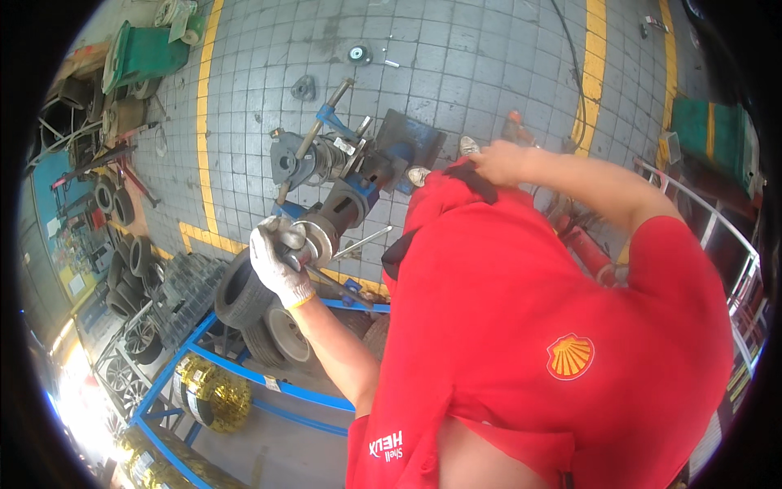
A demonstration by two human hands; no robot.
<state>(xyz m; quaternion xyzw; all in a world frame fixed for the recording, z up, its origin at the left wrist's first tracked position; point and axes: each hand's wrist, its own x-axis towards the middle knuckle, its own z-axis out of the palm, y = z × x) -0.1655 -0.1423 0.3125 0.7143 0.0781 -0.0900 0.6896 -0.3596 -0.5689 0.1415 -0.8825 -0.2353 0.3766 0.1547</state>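
Observation:
My left hand (278,265), in a white work glove, curls around a rounded metal end piece (293,236) on top of a grey and blue workshop stand, which looks like a spring compressor (338,213). A coil spring (327,161) sits between the stand's arms, and a thin metal handle bar (362,243) sticks out to its right. My bare right hand (498,163) is beside my red trousers, its fingers curled at a piece of black cloth or strap (474,181). Whatever is within those fingers is hidden.
A blue metal rack (269,381) with tyres (244,289) stands close on my left. A round part (357,54) and a grey metal piece (304,87) lie on the tiled floor ahead. A red jack-like tool (588,254) is at right, and a hose (570,49) crosses the floor.

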